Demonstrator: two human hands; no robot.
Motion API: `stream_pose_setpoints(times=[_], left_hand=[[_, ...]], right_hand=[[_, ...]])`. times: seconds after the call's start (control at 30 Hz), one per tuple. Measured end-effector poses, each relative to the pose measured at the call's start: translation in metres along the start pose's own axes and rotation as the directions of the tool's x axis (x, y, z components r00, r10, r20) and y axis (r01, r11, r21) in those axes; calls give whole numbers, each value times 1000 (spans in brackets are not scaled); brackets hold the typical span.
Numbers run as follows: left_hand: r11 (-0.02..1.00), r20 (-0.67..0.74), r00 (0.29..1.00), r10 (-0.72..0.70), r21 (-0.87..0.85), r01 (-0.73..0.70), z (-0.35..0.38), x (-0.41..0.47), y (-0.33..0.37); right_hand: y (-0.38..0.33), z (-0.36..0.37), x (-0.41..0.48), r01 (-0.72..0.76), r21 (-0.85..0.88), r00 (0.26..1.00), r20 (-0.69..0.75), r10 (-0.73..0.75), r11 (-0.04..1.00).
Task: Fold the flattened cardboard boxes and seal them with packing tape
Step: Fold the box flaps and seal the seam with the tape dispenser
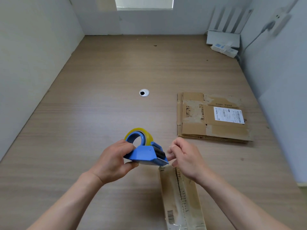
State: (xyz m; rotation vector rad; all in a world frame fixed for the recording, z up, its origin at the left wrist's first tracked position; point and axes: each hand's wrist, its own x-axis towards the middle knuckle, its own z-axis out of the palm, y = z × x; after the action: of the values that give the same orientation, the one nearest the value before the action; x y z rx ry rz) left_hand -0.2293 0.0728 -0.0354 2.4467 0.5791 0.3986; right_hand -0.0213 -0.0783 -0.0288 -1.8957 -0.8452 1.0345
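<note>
Head view: how far along?
— Early, I judge. The left hand (114, 161) clamps the blue tape dispenser (146, 155) above the table (83, 113). The right hand (186, 158) curls just beside its cutter; whether it pinches tape, I cannot tell.
— The boxes?
— One cardboard box (181, 196) lies near, seam seemingly taped. The flattened stack (212, 117) lies far right, unfolded.

Wood-grain desk (99, 113): round metal grommet (144, 92) at centre; stack of flattened brown cardboard boxes (212, 117) to its right; white router (223, 39) and white power strip (224, 49), far right corner; blue plastic tape dispenser (144, 153) near front, at far end of narrow folded cardboard box (168, 188).
</note>
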Motion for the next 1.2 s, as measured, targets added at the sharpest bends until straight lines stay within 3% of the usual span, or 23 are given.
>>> stream_pose_setpoints(times=[0.17,0.27,0.4,0.57,0.73,0.9,1.03,1.2], left_hand=[[1000,-4,1000,-5,-3,5,-4,-1,0],[1000,12,1000,6,-10,-6,-5,-1,2],[1000,75,997,9,25,-11,-7,-4,-2],[999,119,993,14,41,-19,-9,-11,-7],[997,137,988,-74,44,68,-20,-15,-13],[976,216,957,-194,-58,211,-27,-13,-10],[945,270,934,-236,-160,285,-28,-9,-8],[887,391,865,-313,-205,413,-24,-11,-4]], right_hand=[[0,-3,-2,117,41,992,47,-119,992],[0,-7,-2,234,-53,972,11,-233,971],[-8,-14,-3,467,-212,880,15,-475,858],[-21,-26,-4,568,-223,813,0,-583,792],[-20,-44,-7,436,-63,892,-101,-440,898],[-13,-42,-4,134,251,988,-106,-110,959],[0,-31,-6,-15,372,986,-148,75,928],[24,-23,-15,-157,371,964,-143,223,915]])
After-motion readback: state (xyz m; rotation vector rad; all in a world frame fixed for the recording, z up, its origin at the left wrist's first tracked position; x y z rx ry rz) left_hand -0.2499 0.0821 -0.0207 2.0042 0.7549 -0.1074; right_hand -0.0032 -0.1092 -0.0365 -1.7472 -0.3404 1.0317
